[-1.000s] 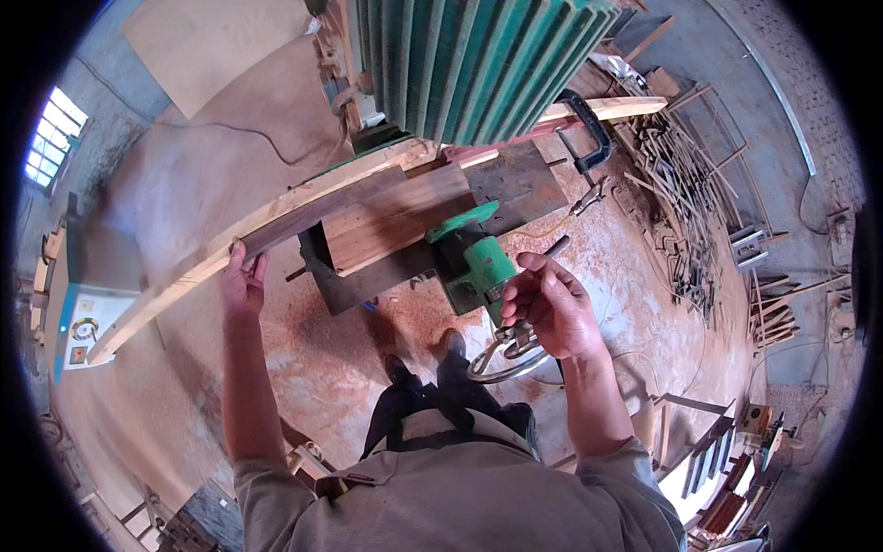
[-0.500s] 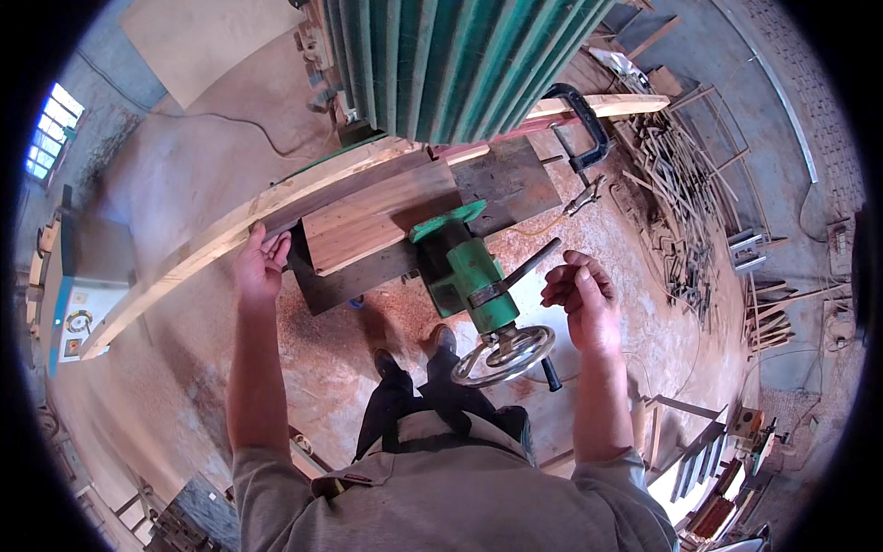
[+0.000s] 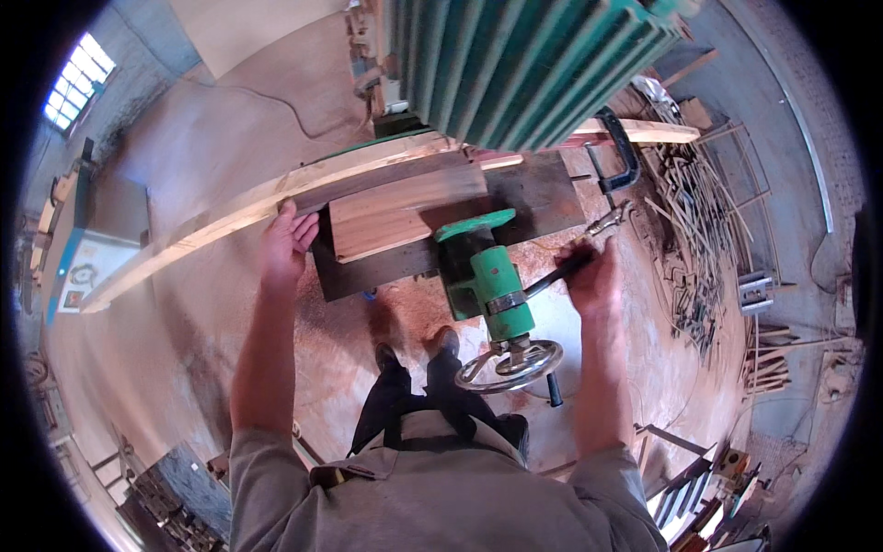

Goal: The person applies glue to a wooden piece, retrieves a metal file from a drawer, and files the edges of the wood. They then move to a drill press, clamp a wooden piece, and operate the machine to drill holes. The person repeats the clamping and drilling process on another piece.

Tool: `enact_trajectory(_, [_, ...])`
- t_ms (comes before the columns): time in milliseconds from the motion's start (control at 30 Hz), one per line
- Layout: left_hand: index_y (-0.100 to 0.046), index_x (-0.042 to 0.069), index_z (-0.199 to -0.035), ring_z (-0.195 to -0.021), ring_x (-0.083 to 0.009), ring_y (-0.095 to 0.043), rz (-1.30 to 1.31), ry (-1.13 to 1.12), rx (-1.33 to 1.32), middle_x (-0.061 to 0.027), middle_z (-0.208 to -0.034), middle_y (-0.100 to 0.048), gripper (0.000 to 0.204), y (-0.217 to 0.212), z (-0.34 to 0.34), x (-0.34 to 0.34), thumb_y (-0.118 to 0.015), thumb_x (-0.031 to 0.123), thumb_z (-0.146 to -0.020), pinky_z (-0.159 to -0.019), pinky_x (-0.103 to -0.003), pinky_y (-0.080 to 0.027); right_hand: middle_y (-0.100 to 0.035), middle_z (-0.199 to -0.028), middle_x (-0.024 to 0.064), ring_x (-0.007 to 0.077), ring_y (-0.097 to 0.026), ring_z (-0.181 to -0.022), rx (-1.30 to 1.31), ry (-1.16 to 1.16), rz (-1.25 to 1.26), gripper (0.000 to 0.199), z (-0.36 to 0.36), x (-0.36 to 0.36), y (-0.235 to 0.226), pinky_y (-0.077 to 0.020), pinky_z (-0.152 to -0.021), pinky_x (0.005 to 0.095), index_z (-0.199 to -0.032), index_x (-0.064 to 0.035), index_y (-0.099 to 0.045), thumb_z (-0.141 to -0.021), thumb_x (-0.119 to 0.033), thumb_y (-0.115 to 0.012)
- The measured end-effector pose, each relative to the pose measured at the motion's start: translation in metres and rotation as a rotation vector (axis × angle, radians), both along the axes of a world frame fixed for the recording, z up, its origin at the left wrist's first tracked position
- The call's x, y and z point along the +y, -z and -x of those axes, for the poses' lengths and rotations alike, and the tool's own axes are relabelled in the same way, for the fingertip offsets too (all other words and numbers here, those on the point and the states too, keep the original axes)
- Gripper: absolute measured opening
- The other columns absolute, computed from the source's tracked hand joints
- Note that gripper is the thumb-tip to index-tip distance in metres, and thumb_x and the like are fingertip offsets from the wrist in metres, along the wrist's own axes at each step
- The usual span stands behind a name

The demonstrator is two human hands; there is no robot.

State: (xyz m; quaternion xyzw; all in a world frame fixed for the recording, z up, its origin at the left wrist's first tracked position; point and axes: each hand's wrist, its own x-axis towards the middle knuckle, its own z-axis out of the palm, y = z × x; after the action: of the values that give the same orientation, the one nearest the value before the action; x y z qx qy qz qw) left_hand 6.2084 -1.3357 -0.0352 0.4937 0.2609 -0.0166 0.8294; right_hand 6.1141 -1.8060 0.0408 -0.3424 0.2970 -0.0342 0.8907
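My right hand (image 3: 596,281) is closed around the outer end of a dark lever (image 3: 550,278). The lever juts from a green cylindrical machine part (image 3: 504,290), which carries a shiny handwheel (image 3: 510,366) below. At the left, my left hand (image 3: 287,244) has its fingers apart beside the end of a dark wood strip (image 3: 382,184); whether the fingertips touch it is hard to tell. A reddish-brown wood block (image 3: 405,212) rests on the dark metal table (image 3: 354,274), with a green pressing plate (image 3: 475,224) close to its near right side.
A long pale timber (image 3: 221,216) runs behind the block. The green ribbed motor housing (image 3: 515,74) overhangs the table. At the right are a black C-clamp (image 3: 625,156), an air nozzle (image 3: 607,221) and a heap of wood offcuts (image 3: 685,230). A cabinet (image 3: 101,248) stands left.
My right hand has moved onto the lever and closed around it; before, it was beside it, holding nothing. My left hand stays near the wood strip's end. The whole view has shifted slightly.
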Motion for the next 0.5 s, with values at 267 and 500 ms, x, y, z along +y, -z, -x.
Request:
enact_trajectory(267, [-0.048, 0.002, -0.123, -0.095, -0.0230, -0.064, 0.032, 0.010, -0.023, -0.0115, -0.108, -0.061, 0.048, 0.004, 0.005, 0.004, -0.062, 0.034, -0.090, -0.077, -0.032, -0.054, -0.068, -0.086, 0.0162, 0.0326, -0.065, -0.078, -0.393, -1.422, 1.524, 0.028, -0.014, 0.224, -0.094, -0.0517, -0.075, 0.0400, -0.092, -0.0073, -0.068, -0.088, -0.033, -0.056])
enact_trajectory(500, [-0.048, 0.003, -0.125, -0.100, -0.0209, -0.061, 0.051, 0.032, -0.017, -0.0106, -0.111, -0.060, 0.045, -0.005, 0.010, -0.008, -0.059, 0.031, -0.091, -0.084, -0.033, -0.050, -0.068, -0.088, 0.0166, 0.0362, -0.065, -0.083, -0.248, -1.621, 1.679, 0.037, -0.007, 0.234, -0.048, -0.0519, -0.077, 0.0430, -0.090, -0.0087, -0.069, -0.089, -0.041, -0.052])
